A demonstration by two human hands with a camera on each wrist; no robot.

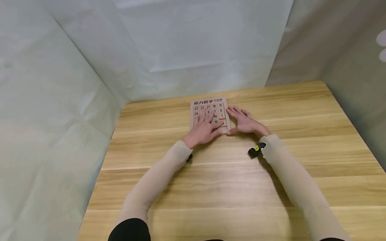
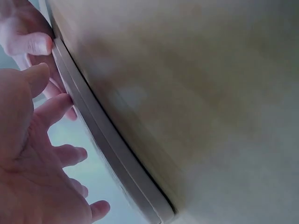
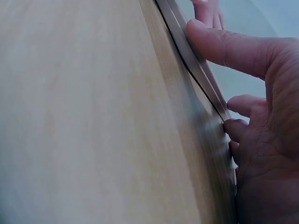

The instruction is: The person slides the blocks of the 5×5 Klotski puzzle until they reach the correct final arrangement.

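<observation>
A wooden number-tile puzzle board [image 1: 210, 114] lies flat on the worktop [image 1: 271, 174], near its far edge and close to the draped backdrop [image 1: 181, 50]. The left hand [image 1: 203, 130] rests on the board's lower face, its fingers [image 1: 208, 117] straight and spread over the numbered tiles [image 1: 214, 106], pressing rather than gripping. The right hand [image 1: 245, 122] lies on the worktop just beside the board's right edge, fingers extended and relaxed, with the thumb touching the frame near the near right corner; the right wrist view shows that thumb [image 3: 224, 44] set against the thin edge of the board [image 3: 196, 65]. Neither hand encloses anything. The principal risk is judged to be the board skating on the smooth worktop: only a flat palm and one thumb restrain it, so a sideways push on a stiff tile could turn or shove the whole frame towards the backdrop. A second risk is that several spread fingers bear on neighbouring tiles at once, which could drag the wrong tile or jam two together in the tray. The left hand also covers several numbers in the head view, so a misread position is possible. The left wrist view [image 2: 107, 149] shows the board's edge lying close to the worktop, which leaves little purchase for lifting should a tile stick
</observation>
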